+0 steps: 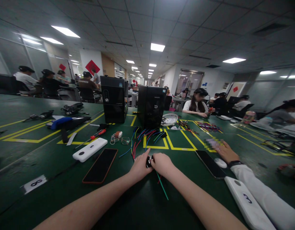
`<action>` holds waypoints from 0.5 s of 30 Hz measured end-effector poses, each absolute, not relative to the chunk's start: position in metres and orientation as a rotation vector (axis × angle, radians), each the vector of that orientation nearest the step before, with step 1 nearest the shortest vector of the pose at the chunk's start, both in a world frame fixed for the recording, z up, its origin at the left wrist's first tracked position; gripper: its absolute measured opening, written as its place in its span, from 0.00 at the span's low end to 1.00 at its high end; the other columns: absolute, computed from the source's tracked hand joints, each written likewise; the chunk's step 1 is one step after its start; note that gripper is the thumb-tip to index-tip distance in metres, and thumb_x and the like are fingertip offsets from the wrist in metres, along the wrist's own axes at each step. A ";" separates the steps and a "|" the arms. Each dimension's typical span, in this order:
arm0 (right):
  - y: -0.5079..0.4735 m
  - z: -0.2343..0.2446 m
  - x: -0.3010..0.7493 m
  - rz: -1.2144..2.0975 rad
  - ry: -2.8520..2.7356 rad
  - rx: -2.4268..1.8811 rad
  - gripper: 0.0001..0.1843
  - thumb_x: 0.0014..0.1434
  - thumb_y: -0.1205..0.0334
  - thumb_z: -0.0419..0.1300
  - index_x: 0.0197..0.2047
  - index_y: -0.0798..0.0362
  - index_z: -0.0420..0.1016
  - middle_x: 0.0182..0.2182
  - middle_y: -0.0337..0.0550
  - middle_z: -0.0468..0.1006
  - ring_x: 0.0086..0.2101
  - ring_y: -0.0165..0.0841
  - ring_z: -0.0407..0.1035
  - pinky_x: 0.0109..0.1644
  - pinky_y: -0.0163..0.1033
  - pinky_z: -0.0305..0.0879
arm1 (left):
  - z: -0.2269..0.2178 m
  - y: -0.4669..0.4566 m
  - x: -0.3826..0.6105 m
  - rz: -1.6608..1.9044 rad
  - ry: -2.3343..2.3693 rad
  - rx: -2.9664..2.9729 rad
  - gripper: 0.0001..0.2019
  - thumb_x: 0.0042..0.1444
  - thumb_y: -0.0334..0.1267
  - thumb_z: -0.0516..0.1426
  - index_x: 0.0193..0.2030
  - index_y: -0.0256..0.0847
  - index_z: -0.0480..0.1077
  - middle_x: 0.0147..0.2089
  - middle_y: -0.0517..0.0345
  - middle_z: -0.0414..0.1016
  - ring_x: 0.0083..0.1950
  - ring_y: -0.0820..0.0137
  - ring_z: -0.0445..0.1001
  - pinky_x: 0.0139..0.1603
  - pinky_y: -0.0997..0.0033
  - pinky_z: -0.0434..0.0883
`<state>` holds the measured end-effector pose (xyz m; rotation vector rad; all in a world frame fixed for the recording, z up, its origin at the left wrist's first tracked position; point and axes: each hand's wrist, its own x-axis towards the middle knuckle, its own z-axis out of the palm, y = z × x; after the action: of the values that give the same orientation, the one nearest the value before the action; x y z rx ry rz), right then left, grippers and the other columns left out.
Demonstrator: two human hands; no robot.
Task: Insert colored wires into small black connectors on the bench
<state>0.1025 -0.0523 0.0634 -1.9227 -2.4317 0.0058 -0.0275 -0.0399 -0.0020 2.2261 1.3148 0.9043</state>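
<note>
My left hand and my right hand meet at the middle of the green table. Both are closed on a small black connector pinched between them. A green wire and a short red one trail from under my right hand toward me. A bundle of blue, red and green wires fans out on the table just beyond my hands.
Left of my hands lie a dark phone, a white power bank and a red-handled screwdriver. Two black computer towers stand behind. A co-worker's white-sleeved arm rests at right beside another phone.
</note>
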 end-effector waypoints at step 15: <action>-0.063 0.051 0.085 -0.019 -2.469 -1.959 0.13 0.58 0.72 0.46 0.45 0.56 0.65 0.35 0.52 0.76 0.36 0.38 0.72 0.38 0.39 0.65 | 0.005 -0.039 -0.028 0.841 1.347 2.241 0.40 0.44 0.32 0.57 0.64 0.41 0.45 0.56 0.47 0.63 0.57 0.58 0.62 0.56 0.59 0.58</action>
<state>0.0848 -0.0627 0.0513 -1.9593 -2.4693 -0.0191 -0.0279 -0.0387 0.0049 2.2408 1.3468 0.8411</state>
